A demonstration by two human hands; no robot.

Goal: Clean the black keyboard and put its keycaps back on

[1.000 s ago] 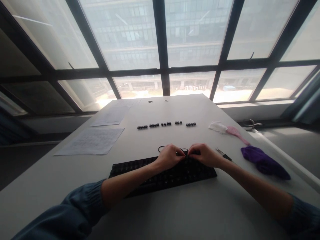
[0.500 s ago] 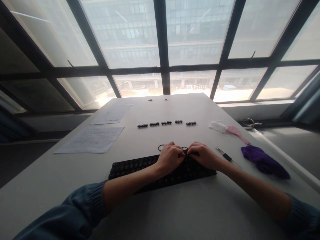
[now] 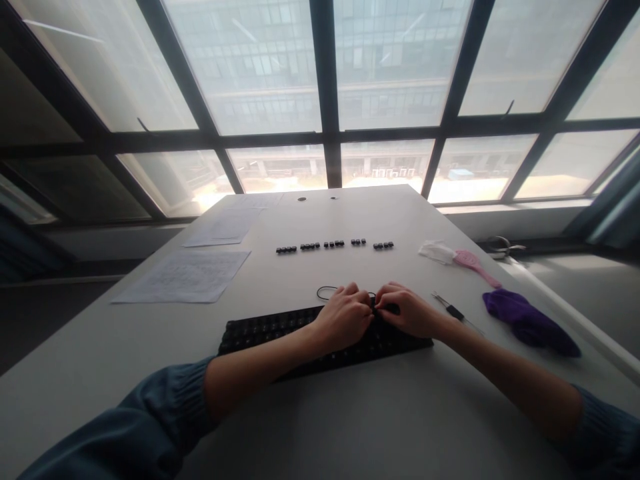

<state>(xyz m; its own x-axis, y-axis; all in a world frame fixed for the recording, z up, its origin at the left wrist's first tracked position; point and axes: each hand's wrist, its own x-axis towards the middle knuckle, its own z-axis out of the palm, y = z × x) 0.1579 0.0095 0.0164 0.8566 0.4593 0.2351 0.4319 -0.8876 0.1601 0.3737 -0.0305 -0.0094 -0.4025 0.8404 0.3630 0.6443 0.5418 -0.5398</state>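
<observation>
A black keyboard lies on the white table, partly covered by both hands and my left forearm. My left hand is closed over its upper right part, fingertips pinched together. My right hand is also closed, its thumb and finger meeting close beside the left fingertips at the keyboard's back edge. Whatever the fingers hold is too small and dark to make out. Behind the hands a thin black cable loop rests on the table. Farther back stand several black keycaps, lined up in short groups.
Paper sheets lie at the left. On the right are a tweezer-like tool with a black grip, a pink brush, a crumpled white wrapper and a purple cloth. Large windows rise beyond the table.
The left hand has turned slightly, its knuckles now rolled over toward the right hand. My right hand stays almost where it was. The whole view has shifted a little.
</observation>
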